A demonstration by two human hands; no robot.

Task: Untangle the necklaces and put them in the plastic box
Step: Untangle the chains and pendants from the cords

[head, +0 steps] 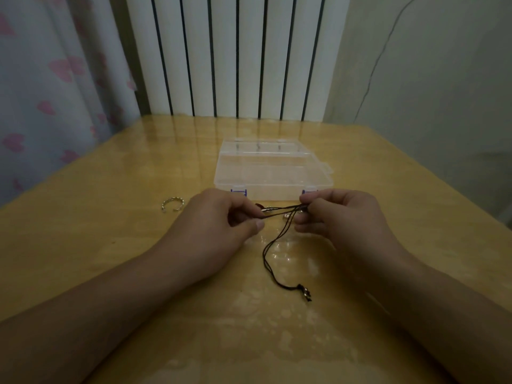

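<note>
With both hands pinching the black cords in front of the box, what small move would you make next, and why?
Probably ease the left hand and right hand slightly apart: the black cords are bunched between them, with loose ends trailing on the table, and the plastic box looks shut.

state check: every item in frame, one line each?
left hand: pinching the black cords
right hand: pinching the black cords
black cords: taut between the hands, loose ends trailing on the table, still bunched together
plastic box: lid looks shut, purple clips facing the person, nothing seen inside
silver ring: lying on the table left of the hands, untouched
</note>
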